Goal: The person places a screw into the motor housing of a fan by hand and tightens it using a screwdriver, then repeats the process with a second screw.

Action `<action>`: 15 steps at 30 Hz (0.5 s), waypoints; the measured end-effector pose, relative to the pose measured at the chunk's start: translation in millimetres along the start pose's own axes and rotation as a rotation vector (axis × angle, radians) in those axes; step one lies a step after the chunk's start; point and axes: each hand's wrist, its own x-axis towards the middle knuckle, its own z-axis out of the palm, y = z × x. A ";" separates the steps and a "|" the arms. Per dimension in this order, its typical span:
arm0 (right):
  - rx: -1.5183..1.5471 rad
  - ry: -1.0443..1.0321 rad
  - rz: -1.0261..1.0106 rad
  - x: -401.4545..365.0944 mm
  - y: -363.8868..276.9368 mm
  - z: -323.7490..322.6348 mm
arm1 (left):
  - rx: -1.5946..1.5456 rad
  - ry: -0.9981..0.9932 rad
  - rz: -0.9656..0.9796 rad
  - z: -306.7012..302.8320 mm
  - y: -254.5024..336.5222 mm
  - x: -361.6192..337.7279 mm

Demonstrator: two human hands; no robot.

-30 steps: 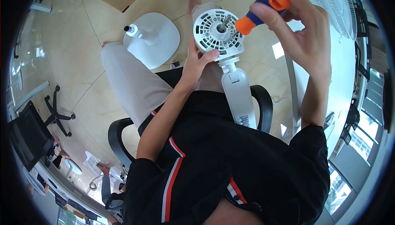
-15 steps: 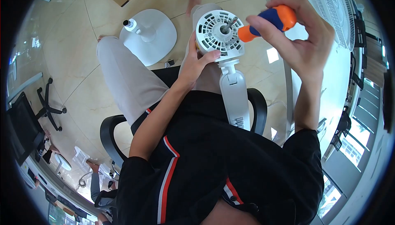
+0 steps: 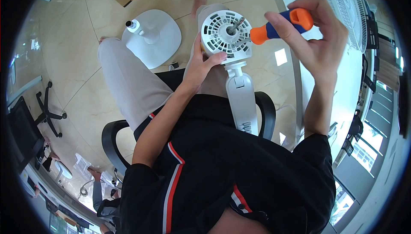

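motor housing (image 3: 217, 41): white, slotted, above the lap; its metal shaft (image 3: 236, 26) juts out
left hand (image 3: 200, 70): grip closed round the housing's lower edge, thumb on the rim
right hand (image 3: 320, 41): grip pinching the orange-and-blue screwdriver (image 3: 278, 26); its tip reaches the housing's face
neck (image 3: 242, 101): white, joined below the housing
round base (image 3: 165, 37): on the floor (image 3: 81, 88)

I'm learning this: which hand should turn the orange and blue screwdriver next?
Right, probably: the right hand grips the screwdriver, while the left hand holds the round slotted white plastic housing.
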 end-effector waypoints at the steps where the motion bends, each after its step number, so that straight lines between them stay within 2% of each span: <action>1: 0.045 0.000 0.008 0.2 -0.8 3.2 | 0.002 0.001 0.011 -0.9 -0.9 1.3; 4: 0.249 -0.041 0.010 7.5 -11.1 10.9 | -0.005 0.008 0.013 -1.2 -2.0 0.7; 7: 0.697 -0.208 0.029 7.6 -7.1 -0.1 | -0.006 0.000 0.005 -0.2 0.1 0.4; 10: 0.550 -0.257 0.068 3.0 -6.9 -4.6 | 0.009 0.012 0.004 -1.0 -1.2 1.3; 12: 0.238 -0.163 -0.038 2.1 -5.3 -4.3 | -0.001 0.010 0.004 -0.3 -0.1 1.0; 15: 0.048 -0.098 -0.034 -1.2 -6.4 3.8 | -0.009 0.009 0.011 1.9 0.4 0.6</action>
